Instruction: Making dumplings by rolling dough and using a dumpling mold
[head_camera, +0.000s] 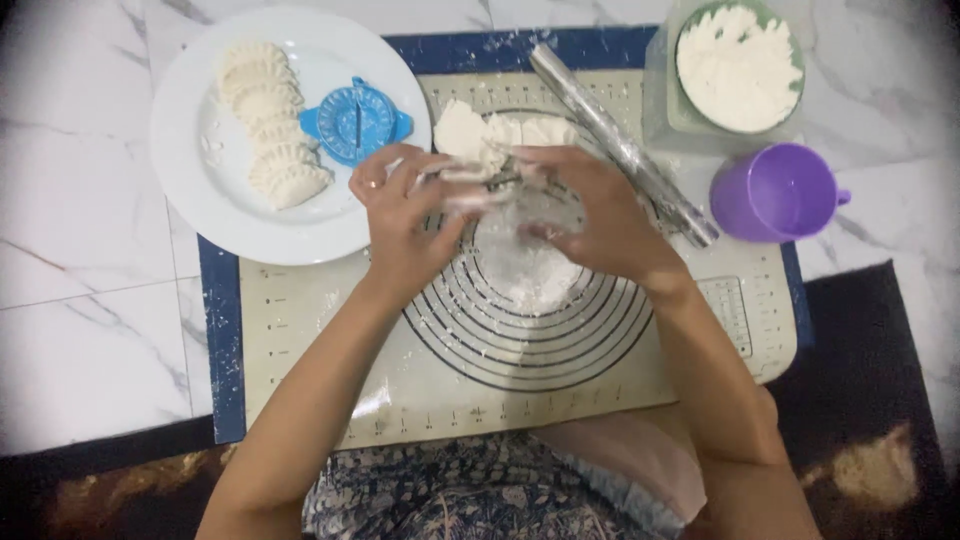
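Hands worked a small piece of dough (478, 186) at frame centre.
Left hand (400, 215) and right hand (590, 215) pinched it with fingers closed around it, above the floured mat (330, 330); squeezed too hard, the thin dough could have torn or stuck to the fingers.

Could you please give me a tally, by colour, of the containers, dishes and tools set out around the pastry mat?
White: 1, the plate
Blue: 1, the dumpling press
Purple: 1, the cup
Green: 1, the flour bowl
Clear: 1, the rolling pin
Total: 5
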